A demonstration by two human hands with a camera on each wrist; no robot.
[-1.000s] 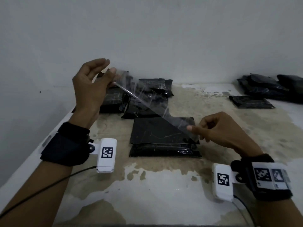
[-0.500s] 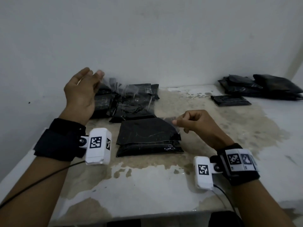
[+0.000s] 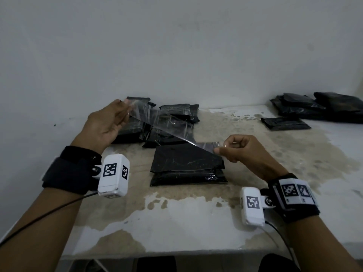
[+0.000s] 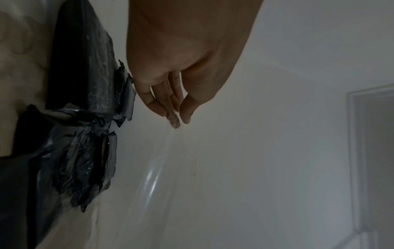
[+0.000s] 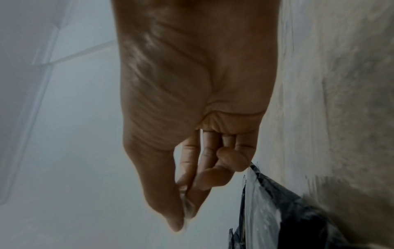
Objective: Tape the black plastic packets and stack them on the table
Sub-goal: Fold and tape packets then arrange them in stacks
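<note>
A strip of clear tape stretches in the air between my two hands. My left hand pinches its far end near the wall, fingers together on the tape. My right hand pinches the near end between thumb and forefinger, the other fingers curled. Below the tape a black plastic packet lies flat on the stained table, with its front edge folded over. Behind it more black packets lie in a loose heap against the wall.
At the back right a pile of black packets lies beside one single flat packet. The white wall runs close behind the table. The table's front edge is near my body. Cables hang from both wrist cameras.
The tape is pulled taut again after sagging half a second ago. My left hand has come lower and nearer, and my right hand holds its end over the packet's far right corner.
</note>
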